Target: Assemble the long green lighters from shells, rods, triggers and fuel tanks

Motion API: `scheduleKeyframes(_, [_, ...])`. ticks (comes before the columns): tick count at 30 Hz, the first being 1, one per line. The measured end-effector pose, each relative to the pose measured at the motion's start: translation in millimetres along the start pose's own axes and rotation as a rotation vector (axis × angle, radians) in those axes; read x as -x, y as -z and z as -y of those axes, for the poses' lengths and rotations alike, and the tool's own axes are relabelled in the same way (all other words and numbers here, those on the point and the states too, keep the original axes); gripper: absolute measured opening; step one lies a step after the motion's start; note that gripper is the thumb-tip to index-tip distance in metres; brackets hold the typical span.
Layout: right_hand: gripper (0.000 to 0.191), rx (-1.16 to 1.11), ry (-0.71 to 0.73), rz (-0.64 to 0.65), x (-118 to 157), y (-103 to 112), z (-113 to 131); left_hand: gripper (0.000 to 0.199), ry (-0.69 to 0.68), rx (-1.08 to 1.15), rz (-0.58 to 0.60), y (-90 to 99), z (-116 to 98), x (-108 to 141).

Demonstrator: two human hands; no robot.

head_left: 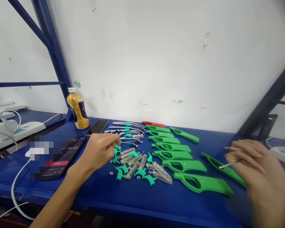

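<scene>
My left hand [100,151] is closed, its fingers curled down at the left edge of a pile of small parts. What its fingertips hold, if anything, is hidden. Teal triggers [149,180] and clear plastic tubes [133,171] lie mixed beside it. At the right, my right hand [254,161], smeared by motion, is closed around a thin metal rod [227,165] that sticks out to the left. Below that rod lies a green lighter casing half [232,172]. Several more green casing halves [211,185] form a column between my hands.
A red casing half [153,124] heads the column. Wired lighter inserts [125,129] lie at the back. On the left are a dark phone [98,126], a phone showing a timer [64,158], a yellow drink bottle [78,110] and a white cable [14,186]. Blue posts [54,60] flank the table.
</scene>
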State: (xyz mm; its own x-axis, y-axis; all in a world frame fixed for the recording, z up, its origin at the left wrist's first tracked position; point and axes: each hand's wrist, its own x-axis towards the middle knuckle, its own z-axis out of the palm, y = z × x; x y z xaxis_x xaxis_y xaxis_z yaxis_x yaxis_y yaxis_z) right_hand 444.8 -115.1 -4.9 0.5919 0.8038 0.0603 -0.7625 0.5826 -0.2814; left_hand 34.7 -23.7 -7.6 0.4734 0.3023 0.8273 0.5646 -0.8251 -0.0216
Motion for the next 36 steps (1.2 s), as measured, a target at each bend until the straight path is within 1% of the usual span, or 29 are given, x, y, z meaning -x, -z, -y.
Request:
scheduleKeyframes(6, [0.04,-0.039,-0.04,-0.001,2.5,-0.4,-0.2,0.034,0.004,-0.009,0.003,-0.5,0.4,-0.4])
scheduleKeyframes(20, [0.043,-0.065,-0.043,-0.04,4.9,-5.1,-1.7,0.034,0.011,-0.008,0.017,-0.1,2.7,1.2])
scheduleKeyframes(36, [0.044,-0.053,-0.047,-0.019,3.1,-3.7,-1.6,0.035,0.019,0.003,0.028,0.0,1.6,0.1])
